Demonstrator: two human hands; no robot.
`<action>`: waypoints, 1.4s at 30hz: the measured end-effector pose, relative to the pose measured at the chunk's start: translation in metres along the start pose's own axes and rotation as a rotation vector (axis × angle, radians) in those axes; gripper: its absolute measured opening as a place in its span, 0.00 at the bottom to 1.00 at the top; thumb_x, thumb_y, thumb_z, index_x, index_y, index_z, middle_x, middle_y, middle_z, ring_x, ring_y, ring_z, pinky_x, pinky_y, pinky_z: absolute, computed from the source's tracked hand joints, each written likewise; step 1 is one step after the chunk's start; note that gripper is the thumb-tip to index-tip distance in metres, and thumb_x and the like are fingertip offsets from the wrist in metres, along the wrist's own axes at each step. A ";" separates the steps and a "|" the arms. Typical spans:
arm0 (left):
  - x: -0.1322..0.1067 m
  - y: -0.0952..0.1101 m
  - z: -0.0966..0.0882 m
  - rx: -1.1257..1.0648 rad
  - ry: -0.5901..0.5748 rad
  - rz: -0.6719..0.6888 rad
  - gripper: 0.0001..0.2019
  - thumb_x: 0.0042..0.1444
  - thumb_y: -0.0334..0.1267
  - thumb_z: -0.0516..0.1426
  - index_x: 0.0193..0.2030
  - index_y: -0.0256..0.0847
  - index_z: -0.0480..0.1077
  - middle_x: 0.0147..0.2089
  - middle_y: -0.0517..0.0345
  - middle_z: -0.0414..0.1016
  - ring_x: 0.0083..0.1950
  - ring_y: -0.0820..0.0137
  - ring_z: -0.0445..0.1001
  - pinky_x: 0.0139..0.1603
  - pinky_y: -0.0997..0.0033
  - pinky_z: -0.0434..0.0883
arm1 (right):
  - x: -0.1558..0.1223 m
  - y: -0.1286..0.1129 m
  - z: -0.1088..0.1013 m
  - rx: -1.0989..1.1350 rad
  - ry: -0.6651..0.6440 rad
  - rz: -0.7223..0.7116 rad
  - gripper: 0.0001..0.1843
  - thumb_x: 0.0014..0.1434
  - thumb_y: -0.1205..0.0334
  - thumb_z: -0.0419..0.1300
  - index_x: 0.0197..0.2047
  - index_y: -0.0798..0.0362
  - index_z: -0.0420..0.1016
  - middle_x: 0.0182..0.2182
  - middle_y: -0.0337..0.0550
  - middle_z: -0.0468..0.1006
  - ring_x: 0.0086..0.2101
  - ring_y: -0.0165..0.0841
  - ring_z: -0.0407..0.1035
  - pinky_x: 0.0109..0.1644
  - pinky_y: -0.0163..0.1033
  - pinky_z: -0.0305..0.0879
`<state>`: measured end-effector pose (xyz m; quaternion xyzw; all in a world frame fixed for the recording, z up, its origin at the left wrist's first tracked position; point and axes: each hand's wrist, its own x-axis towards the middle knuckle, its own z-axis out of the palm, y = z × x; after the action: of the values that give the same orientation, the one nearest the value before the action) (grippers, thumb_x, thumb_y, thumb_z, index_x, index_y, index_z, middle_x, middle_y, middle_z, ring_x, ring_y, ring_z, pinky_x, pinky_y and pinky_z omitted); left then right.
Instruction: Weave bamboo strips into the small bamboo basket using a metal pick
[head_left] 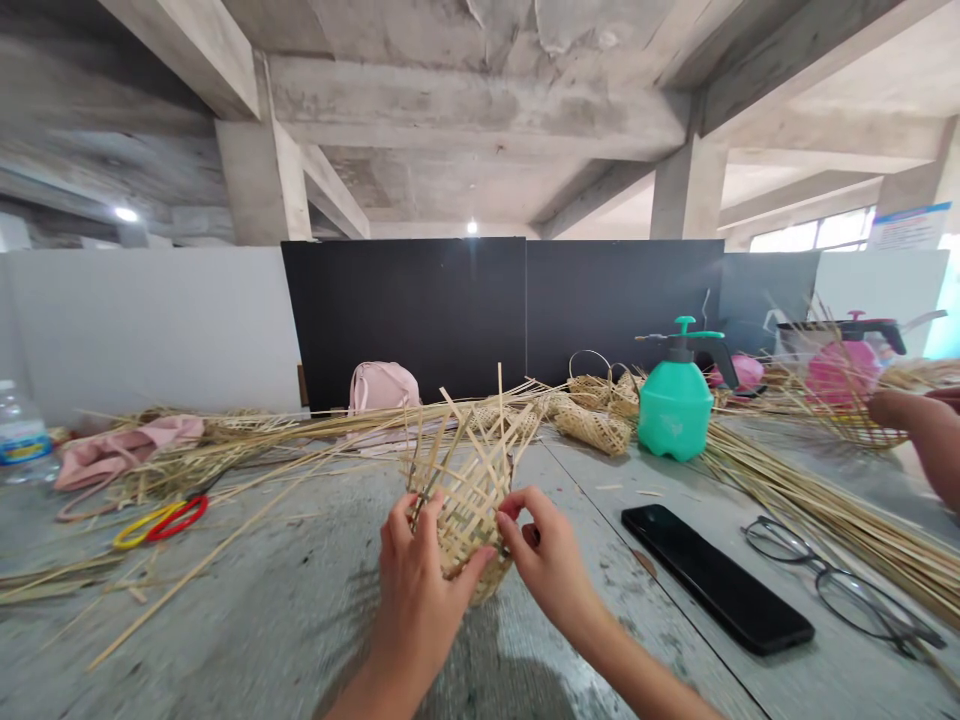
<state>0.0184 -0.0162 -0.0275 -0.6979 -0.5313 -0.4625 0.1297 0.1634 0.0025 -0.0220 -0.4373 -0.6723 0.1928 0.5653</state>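
A partly woven bamboo basket (469, 515) stands on the grey table in front of me, its loose strip ends sticking up and crossing at the top. My left hand (424, 560) wraps round its left and near side, the thumb pressed along the front weave. At the right edge of the basket, the thumb and forefinger of my right hand (544, 550) pinch together at the weave. Whatever strip lies between those fingertips is too small to make out. The basket's underside and far side are hidden.
Right of me lie a black phone (712, 575) and eyeglasses (840, 580), near a green spray bottle (675, 405) and long bamboo strips (825, 510). Scissors (161, 522) lie left. Woven pieces (592, 428) and a pink bag (382, 388) sit behind. Another person's hand (922, 425) holds a basket at right.
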 end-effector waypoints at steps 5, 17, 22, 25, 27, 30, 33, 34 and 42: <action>-0.001 0.001 -0.001 0.041 0.035 0.023 0.25 0.50 0.48 0.56 0.52 0.37 0.57 0.50 0.44 0.55 0.53 0.52 0.60 0.50 0.46 0.64 | -0.003 0.001 0.006 0.030 0.020 0.011 0.07 0.57 0.61 0.49 0.29 0.53 0.63 0.27 0.41 0.69 0.25 0.30 0.64 0.25 0.33 0.60; -0.001 0.001 0.000 0.066 0.038 0.032 0.23 0.50 0.44 0.56 0.52 0.38 0.58 0.49 0.45 0.55 0.51 0.53 0.61 0.48 0.47 0.66 | -0.010 0.006 0.013 0.017 0.053 0.006 0.09 0.52 0.57 0.57 0.33 0.52 0.62 0.30 0.41 0.68 0.28 0.32 0.64 0.27 0.35 0.60; 0.000 0.001 0.000 0.090 0.014 0.017 0.25 0.50 0.42 0.57 0.54 0.37 0.58 0.50 0.45 0.54 0.52 0.53 0.60 0.49 0.50 0.65 | -0.009 0.002 0.010 -0.060 -0.004 -0.019 0.07 0.54 0.58 0.54 0.34 0.51 0.61 0.31 0.41 0.67 0.31 0.34 0.65 0.30 0.37 0.62; 0.004 0.006 -0.006 0.123 -0.041 -0.003 0.28 0.48 0.38 0.57 0.57 0.42 0.58 0.49 0.48 0.53 0.50 0.55 0.60 0.49 0.51 0.65 | -0.011 -0.001 0.009 -0.106 -0.016 -0.029 0.07 0.54 0.58 0.54 0.35 0.51 0.60 0.32 0.41 0.66 0.31 0.34 0.65 0.32 0.38 0.62; 0.009 0.009 -0.012 0.148 -0.097 -0.010 0.30 0.47 0.38 0.58 0.59 0.51 0.57 0.49 0.50 0.52 0.48 0.56 0.61 0.49 0.52 0.65 | -0.013 -0.002 0.010 -0.110 -0.025 -0.035 0.07 0.55 0.59 0.54 0.36 0.51 0.60 0.32 0.41 0.66 0.31 0.34 0.65 0.32 0.39 0.62; 0.015 0.012 -0.020 0.174 -0.178 -0.034 0.32 0.45 0.38 0.59 0.59 0.58 0.57 0.50 0.52 0.50 0.47 0.56 0.62 0.47 0.53 0.66 | -0.015 -0.002 0.011 -0.097 -0.043 -0.046 0.07 0.55 0.59 0.53 0.36 0.50 0.59 0.32 0.41 0.66 0.31 0.33 0.65 0.32 0.38 0.62; 0.018 0.012 -0.026 0.198 -0.247 -0.039 0.31 0.45 0.39 0.58 0.58 0.60 0.57 0.50 0.52 0.50 0.50 0.54 0.62 0.45 0.54 0.68 | -0.015 0.000 0.013 -0.089 -0.049 -0.054 0.07 0.55 0.60 0.53 0.36 0.50 0.58 0.32 0.40 0.65 0.29 0.32 0.64 0.31 0.38 0.62; 0.019 0.012 -0.027 0.208 -0.268 -0.037 0.31 0.46 0.40 0.58 0.58 0.59 0.57 0.50 0.51 0.50 0.50 0.53 0.62 0.44 0.54 0.68 | -0.015 0.001 0.013 -0.087 -0.048 -0.058 0.07 0.55 0.60 0.54 0.36 0.50 0.58 0.31 0.39 0.65 0.29 0.32 0.64 0.30 0.37 0.62; 0.021 0.010 -0.027 0.279 -0.298 0.000 0.28 0.48 0.42 0.57 0.58 0.52 0.59 0.49 0.49 0.52 0.49 0.54 0.65 0.39 0.58 0.71 | -0.013 0.004 0.015 -0.088 -0.028 -0.069 0.07 0.55 0.58 0.54 0.36 0.50 0.59 0.31 0.40 0.67 0.30 0.33 0.65 0.30 0.37 0.62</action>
<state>0.0136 -0.0259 0.0065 -0.7339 -0.6033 -0.2762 0.1452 0.1508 -0.0028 -0.0369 -0.4353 -0.7028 0.1495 0.5425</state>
